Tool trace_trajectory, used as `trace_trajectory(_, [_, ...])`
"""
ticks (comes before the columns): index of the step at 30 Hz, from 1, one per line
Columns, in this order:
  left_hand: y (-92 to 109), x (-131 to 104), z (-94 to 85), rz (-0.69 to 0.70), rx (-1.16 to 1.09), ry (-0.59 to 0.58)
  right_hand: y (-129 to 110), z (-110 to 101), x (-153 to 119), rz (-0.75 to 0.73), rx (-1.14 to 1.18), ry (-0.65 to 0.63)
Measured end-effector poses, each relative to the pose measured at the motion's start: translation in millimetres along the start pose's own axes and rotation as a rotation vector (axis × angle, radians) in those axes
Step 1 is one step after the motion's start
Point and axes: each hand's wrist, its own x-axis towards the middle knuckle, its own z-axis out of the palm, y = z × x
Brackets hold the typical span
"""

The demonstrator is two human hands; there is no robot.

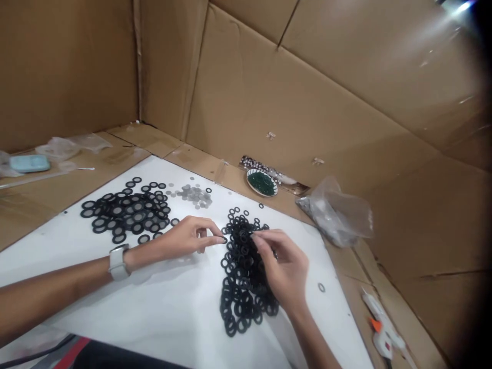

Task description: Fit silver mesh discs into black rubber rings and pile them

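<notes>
On the white board, a pile of black rings (246, 277) lies between and below my hands. My left hand (192, 237), with a pale watch on its wrist, pinches a small black ring (224, 239) at the pile's left edge. Over the right side of the pile, my right hand (282, 264) has thumb and forefinger together; what is between them is too small to make out. Black rings with grey centres (132, 209) are heaped at the left. Small grey discs (196, 195) lie behind my left hand.
Behind the pile stands a plate of dark green material (262, 183) beside a patterned strip (269, 171). A clear plastic bag (338, 212) is at the right, and a white tool with an orange part (380, 325) lower right. Cardboard walls (307, 113) enclose the board.
</notes>
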Motion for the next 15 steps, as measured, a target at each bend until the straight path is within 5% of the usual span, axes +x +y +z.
trace_trajectory(7, [7.1, -5.1, 6.4, -0.255, -0.135, -0.072, 32.5, 19.2, -26.4, 0.17, 0.047, -0.092])
trace_trajectory(15, [15.1, -8.0, 4.9, -0.223, -0.111, -0.088, 27.4, 17.8, -35.3, 0.174, 0.081, -0.148])
